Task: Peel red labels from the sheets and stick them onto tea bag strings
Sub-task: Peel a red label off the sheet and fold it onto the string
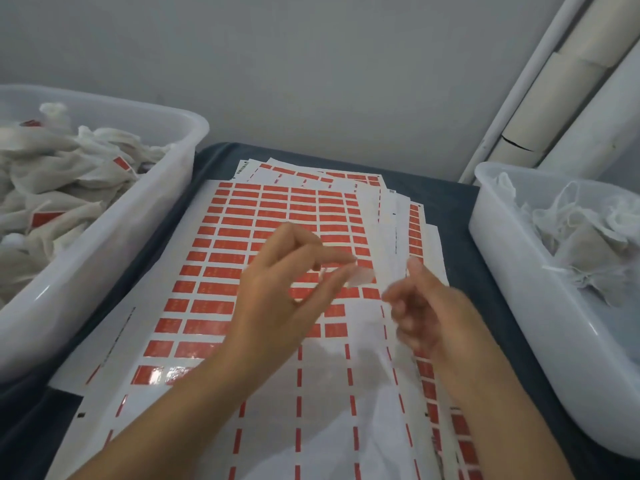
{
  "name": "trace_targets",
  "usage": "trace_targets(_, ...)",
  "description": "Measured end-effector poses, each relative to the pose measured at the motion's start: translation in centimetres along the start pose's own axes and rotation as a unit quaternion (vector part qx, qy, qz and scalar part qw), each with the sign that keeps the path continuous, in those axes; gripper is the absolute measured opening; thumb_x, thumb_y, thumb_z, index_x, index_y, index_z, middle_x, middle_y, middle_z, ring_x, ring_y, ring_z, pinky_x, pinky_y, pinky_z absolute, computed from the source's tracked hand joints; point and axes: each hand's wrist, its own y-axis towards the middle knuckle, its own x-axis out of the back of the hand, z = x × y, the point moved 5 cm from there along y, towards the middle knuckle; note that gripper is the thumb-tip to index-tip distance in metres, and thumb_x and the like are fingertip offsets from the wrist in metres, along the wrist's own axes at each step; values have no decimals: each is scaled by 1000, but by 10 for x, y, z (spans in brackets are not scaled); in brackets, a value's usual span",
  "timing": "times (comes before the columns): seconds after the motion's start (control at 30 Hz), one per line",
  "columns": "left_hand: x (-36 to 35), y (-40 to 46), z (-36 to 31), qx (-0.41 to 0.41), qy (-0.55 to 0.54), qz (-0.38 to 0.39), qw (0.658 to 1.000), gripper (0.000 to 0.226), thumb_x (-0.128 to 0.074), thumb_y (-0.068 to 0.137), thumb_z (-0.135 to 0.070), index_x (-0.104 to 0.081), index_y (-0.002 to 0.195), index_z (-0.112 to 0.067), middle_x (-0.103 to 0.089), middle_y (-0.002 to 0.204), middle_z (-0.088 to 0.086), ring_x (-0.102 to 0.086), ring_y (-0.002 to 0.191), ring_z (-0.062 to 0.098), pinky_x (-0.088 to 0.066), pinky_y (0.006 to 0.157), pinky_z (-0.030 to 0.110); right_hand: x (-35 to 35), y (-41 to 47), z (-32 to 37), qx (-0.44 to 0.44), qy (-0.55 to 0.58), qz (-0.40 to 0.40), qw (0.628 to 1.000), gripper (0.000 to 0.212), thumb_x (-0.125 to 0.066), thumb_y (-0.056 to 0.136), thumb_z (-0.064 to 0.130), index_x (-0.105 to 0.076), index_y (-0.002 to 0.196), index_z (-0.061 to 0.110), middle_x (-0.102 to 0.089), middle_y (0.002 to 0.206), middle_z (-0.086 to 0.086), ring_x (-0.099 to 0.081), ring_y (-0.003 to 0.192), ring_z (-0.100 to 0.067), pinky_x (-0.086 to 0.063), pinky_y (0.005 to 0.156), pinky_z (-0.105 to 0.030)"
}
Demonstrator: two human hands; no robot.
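Nearest you, on the peeled lower part of the top sheet (311, 393), only thin red strips remain, so take your next red label (204, 308) from the full rows beyond, lifting a corner slowly. Above those rows your left hand (277, 289) appears to pinch a pale, blurred scrap (360, 277) at its fingertips; your right hand (426, 310) is curled and motion-blurred, so I cannot tell its grip. The labels lie flat on the desk (460, 237), long axes running left to right. Farther out, tea bags (585, 237) fill the right bin (519, 271); labelled ones sit in the left bin (145, 216).
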Motion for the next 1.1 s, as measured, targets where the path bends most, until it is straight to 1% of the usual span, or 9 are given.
trace_targets(0.07, -4, -3, -5, -50, 31, 20, 998, 23, -61, 79, -28, -72, 88, -11, -61, 81, -2, -50, 82, 3, -43, 68, 6, -12, -4, -5, -73, 90, 98, 988, 41, -62, 61, 57, -72, 64, 18, -59, 58, 0, -47, 42, -11, -36, 39, -15)
trace_targets(0.17, -9, -6, -8, -83, 55, 40, 994, 27, -63, 77, -29, -73, 89, -8, -64, 80, 5, -50, 80, 8, -43, 67, 9, -14, -4, -9, -97, 142, 146, 974, 16, -70, 63, 39, -75, 70, 25, -56, 61, -1, -44, 44, -10, -34, 40, -14)
trace_targets(0.23, -10, -7, -8, -83, 49, 47, 994, 29, -64, 75, -32, -71, 94, -11, -60, 84, -2, -49, 82, 6, -44, 69, 9, -12, -3, -7, -79, 154, 131, 976, 11, -70, 65, 32, -76, 71, 25, -58, 65, -1, -44, 44, -10, -34, 41, -13)
trace_targets(0.33, -10, -6, -5, -18, -3, 71, 997, 35, -65, 73, -41, -60, 105, -27, -49, 96, -19, -47, 89, -2, -46, 76, 8, 1, -1, -5, -28, 152, 13, 988, 16, -70, 69, 37, -74, 78, 24, -67, 73, -1, -49, 42, -17, -45, 44, -14)
trace_targets(0.43, -11, -8, -2, 78, -75, 100, 989, 39, -60, 69, -55, -50, 105, -48, -47, 93, -32, -47, 96, -7, -43, 79, 4, 14, -7, 7, 85, 43, -138, 986, 20, -58, 76, 49, -66, 85, 33, -71, 75, 14, -66, 68, -23, -57, 58, -25)
trace_targets(0.53, -15, -11, -3, 89, -94, 110, 985, 40, -62, 70, -52, -48, 108, -49, -47, 92, -29, -46, 95, -7, -41, 78, 4, -8, -17, 21, 172, 0, -64, 983, 34, -56, 74, 46, -52, 107, 42, -67, 83, 28, -65, 81, 3, -50, 58, -6)
trace_targets(0.63, -17, -12, -5, 74, -92, 123, 985, 43, -62, 72, -49, -46, 111, -47, -47, 95, -25, -45, 96, -8, -41, 79, 4, -29, -18, 17, 152, 46, 55, 986, 62, -61, 67, 42, -37, 124, 43, -66, 99, 29, -64, 98, 2, -52, 77, -11)
trace_targets(0.9, -21, -14, -6, 67, -90, 148, 983, 42, -60, 76, -53, -43, 115, -49, -47, 95, -26, -45, 97, -10, -39, 78, 1, -20, -15, 12, 175, 53, 10, 983, 71, -69, 67, 34, -34, 128, 45, -70, 94, 19, -66, 95, -1, -50, 71, -8)
trace_targets(1.1, -17, -4, 8, 140, -64, 148, 977, 21, -60, 81, -30, -49, 83, -48, -53, 79, -28, -53, 85, -8, -42, 64, 1, -13, -19, 22, 266, -83, -60, 959, 65, -67, 72, 33, -36, 129, 34, -58, 94, 42, -57, 96, 14, -40, 72, 3)
